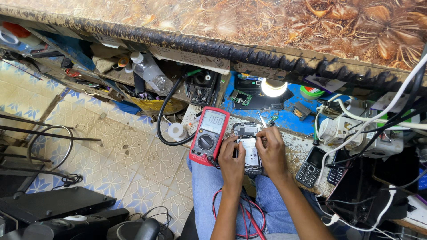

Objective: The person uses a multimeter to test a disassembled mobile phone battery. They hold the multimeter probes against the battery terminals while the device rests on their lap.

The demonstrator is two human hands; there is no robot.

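- View from above a seated person in blue jeans, both forearms reaching forward to the edge of a cluttered repair bench.
- One opened mobile phone (249,149), back cover off and its inner parts showing, lies at the bench edge between the two hands.
- The left hand (231,161) grips the phone's left side, fingers curled round its edge.
- The right hand (271,151) rests on the phone's right side; its fingers are pinched close together near the upper part, seemingly on a thin tool, though what it holds is too small to tell.
- One red digital multimeter (209,135) with a lit display and a round dial lies tilted just left of the phone, almost touching the left hand.
- Red and black test leads (242,213) loop down over the person's lap.
- Two keypad phones (311,166) lie side by side to the right of the hands.
- One glowing lamp bulb (273,87) shines above the phone, under the shelf.
- One green circuit board (240,97) sits on a dark device on the blue surface behind.
- One clear plastic bottle (151,73) lies on the lower shelf at the left.
- One white tape roll (177,131) sits left of the multimeter.
- A tangle of white cables (356,129) and plugs fills the right side.
- Patterned floor tiles (129,160) show at the left.
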